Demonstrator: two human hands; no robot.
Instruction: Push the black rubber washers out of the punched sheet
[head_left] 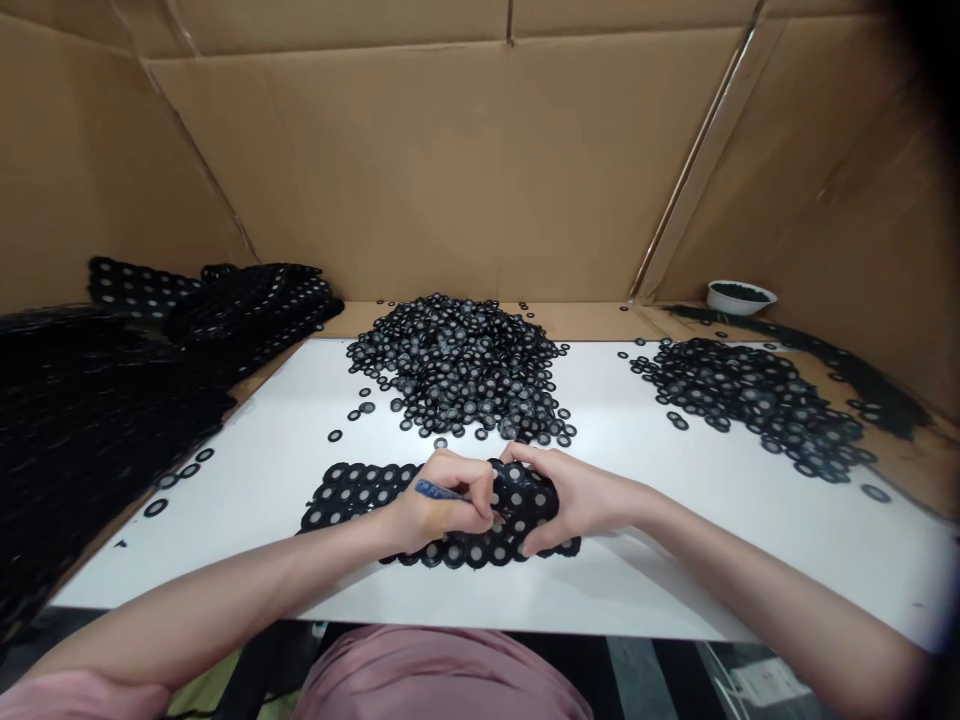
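Note:
A black rubber sheet (360, 492) patterned with rows of round grey discs lies on the white board near its front edge. My left hand (442, 503) is over its middle, fingers closed round a blue tool like a pen (441, 490), whose tip points at the sheet and is too small to make out. My right hand (561, 498) grips the sheet's right part, thumb on the near side and fingers on the far side, and that part bulges up a little. The left hand hides part of the sheet.
Behind the sheet is a large pile of black rings (465, 370); another pile (750, 400) lies at the right. A white bowl (739, 297) stands at the back right. Black sheets (255, 300) are heaped at the left. Cardboard walls (450, 170) surround the board (255, 440).

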